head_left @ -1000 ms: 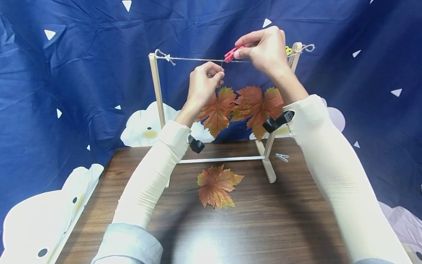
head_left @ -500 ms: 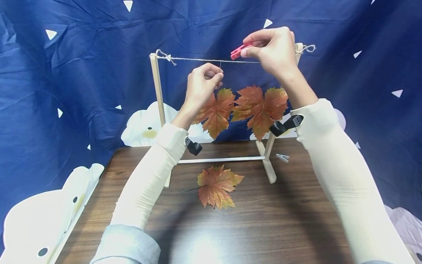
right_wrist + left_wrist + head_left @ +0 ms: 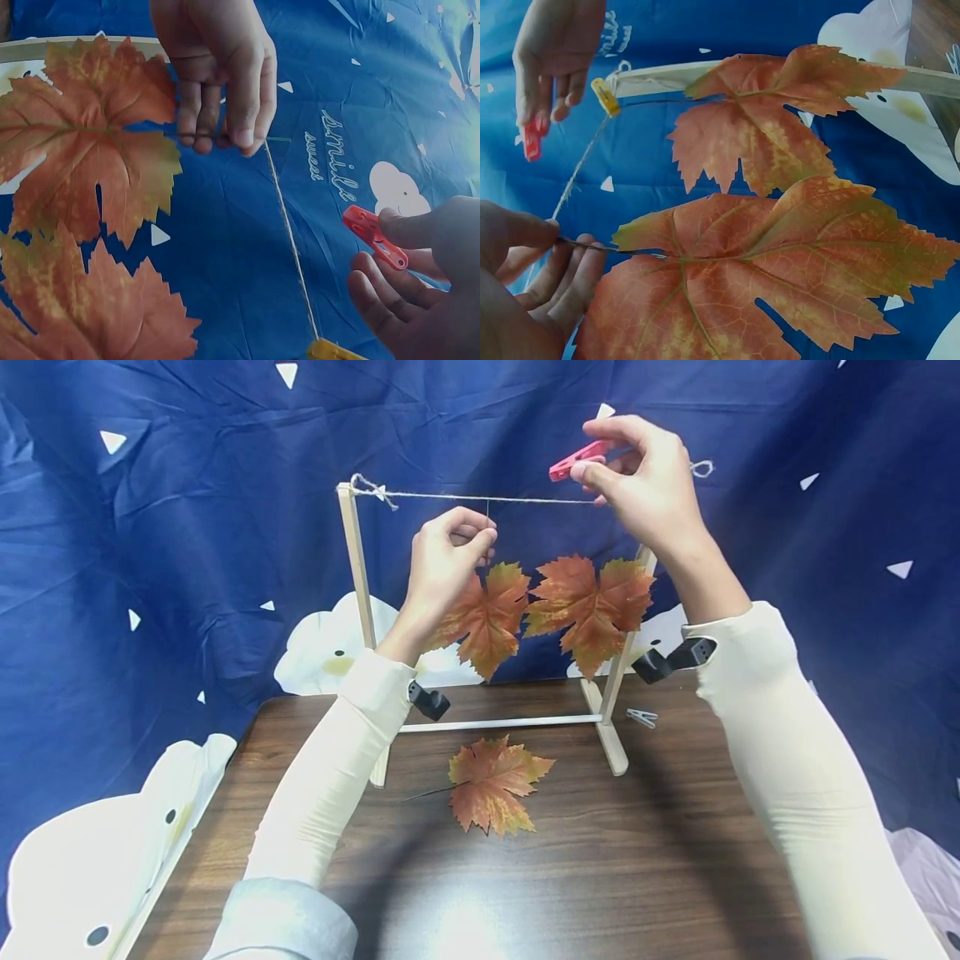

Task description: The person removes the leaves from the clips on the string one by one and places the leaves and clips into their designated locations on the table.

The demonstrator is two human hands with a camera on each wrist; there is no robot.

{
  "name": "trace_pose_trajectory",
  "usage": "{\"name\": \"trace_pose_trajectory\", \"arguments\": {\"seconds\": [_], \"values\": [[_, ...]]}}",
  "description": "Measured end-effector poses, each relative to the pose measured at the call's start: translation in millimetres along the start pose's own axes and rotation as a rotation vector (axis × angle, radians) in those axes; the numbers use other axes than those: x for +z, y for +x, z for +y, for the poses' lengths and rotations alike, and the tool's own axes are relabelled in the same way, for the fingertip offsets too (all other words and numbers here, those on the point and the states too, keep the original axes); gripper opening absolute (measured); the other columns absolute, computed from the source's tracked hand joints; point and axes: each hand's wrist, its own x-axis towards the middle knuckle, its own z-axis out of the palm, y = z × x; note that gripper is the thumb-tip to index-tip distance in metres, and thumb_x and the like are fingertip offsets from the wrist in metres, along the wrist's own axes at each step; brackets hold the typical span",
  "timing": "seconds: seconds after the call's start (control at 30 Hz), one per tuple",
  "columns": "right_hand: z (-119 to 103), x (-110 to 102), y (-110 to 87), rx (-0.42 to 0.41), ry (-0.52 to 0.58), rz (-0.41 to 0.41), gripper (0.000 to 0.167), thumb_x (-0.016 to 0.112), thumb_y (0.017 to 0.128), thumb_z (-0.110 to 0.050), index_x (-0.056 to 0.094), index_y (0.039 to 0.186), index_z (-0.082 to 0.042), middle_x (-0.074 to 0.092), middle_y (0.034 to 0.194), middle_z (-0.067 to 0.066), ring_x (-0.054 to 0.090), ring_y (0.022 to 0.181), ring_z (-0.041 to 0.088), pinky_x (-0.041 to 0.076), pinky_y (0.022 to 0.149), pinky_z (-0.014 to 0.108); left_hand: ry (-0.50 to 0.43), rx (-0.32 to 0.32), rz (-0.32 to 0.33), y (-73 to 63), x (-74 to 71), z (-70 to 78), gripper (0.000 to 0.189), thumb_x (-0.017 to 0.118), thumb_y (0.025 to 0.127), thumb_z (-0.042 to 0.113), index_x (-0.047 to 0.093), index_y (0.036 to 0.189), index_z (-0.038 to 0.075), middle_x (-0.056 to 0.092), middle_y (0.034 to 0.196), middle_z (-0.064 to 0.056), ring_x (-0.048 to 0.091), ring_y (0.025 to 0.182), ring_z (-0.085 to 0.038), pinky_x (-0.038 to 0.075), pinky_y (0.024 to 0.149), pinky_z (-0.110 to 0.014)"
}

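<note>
My left hand (image 3: 450, 547) pinches the thin stem of an orange-red maple leaf (image 3: 780, 262) just below a stretched string (image 3: 435, 495); the stem's tip reaches up to the string. Between thumb and fingers, my right hand (image 3: 648, 481) holds a red clothespin (image 3: 369, 231), apart from the string and to the right of the left hand. Another maple leaf (image 3: 588, 606) hangs by its stem at the right, clipped to the string with a yellow clothespin (image 3: 606, 97). In the head view the right hand hides that yellow clothespin.
Wooden posts (image 3: 356, 560) carry the string, joined low down by a white rod (image 3: 510, 722). On the brown table (image 3: 645, 860) lie a third maple leaf (image 3: 495, 785) and, by the right foot of the stand, a white clothespin (image 3: 642, 718). A blue cloth (image 3: 187, 568) hangs behind.
The right hand has moved right and slightly up with the red clothespin, away from the string near the stem. The left hand has shifted a little left with the pinched leaf.
</note>
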Motion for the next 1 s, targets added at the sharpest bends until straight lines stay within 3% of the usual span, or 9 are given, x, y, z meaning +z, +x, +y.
{"name": "trace_pose_trajectory", "arguments": {"seconds": [0.3,0.57,0.8,1.0], "values": [[10.8,-11.9,-15.7,-0.070,0.045,0.004,0.033,0.079,0.098,-0.022,0.071,0.129,-0.015,0.067,0.103,-0.009,0.069,0.079,0.007,0.057,0.072,0.012,-0.081,0.007,0.013,-6.1,-9.4,-3.6,0.010,0.074,0.099,0.009,0.077,0.106,0.001,0.079,0.095,-0.012,0.077,0.083,-0.024,0.064,0.080,-0.028],[22.9,-21.3,-29.9,-0.078,0.009,0.006,0.037,0.075,0.101,-0.024,0.070,0.135,-0.012,0.070,0.099,-0.014,0.071,0.078,0.004,0.055,0.065,0.012,-0.036,0.021,0.036,-14.4,-20.0,-3.3,0.013,0.075,0.100,0.014,0.078,0.107,0.004,0.079,0.100,-0.010,0.074,0.086,-0.024,0.063,0.078,-0.027],[33.6,-30.1,-41.9,-0.075,0.021,0.018,0.034,0.073,0.103,-0.021,0.072,0.135,-0.011,0.072,0.098,-0.014,0.070,0.070,0.000,0.053,0.063,0.014,-0.084,0.036,0.038,-21.2,-29.0,-6.5,0.013,0.074,0.100,0.010,0.076,0.107,-0.001,0.077,0.099,-0.021,0.074,0.085,-0.035,0.065,0.075,-0.029],[44.8,-35.7,-51.7,-0.063,0.039,0.018,0.030,0.074,0.102,-0.018,0.073,0.130,-0.008,0.074,0.095,-0.013,0.070,0.069,0.001,0.055,0.061,0.014,-0.119,0.032,0.058,-26.9,-36.1,-11.6,0.011,0.075,0.098,0.009,0.075,0.105,0.001,0.078,0.098,-0.018,0.076,0.077,-0.019,0.065,0.076,-0.028]]}}
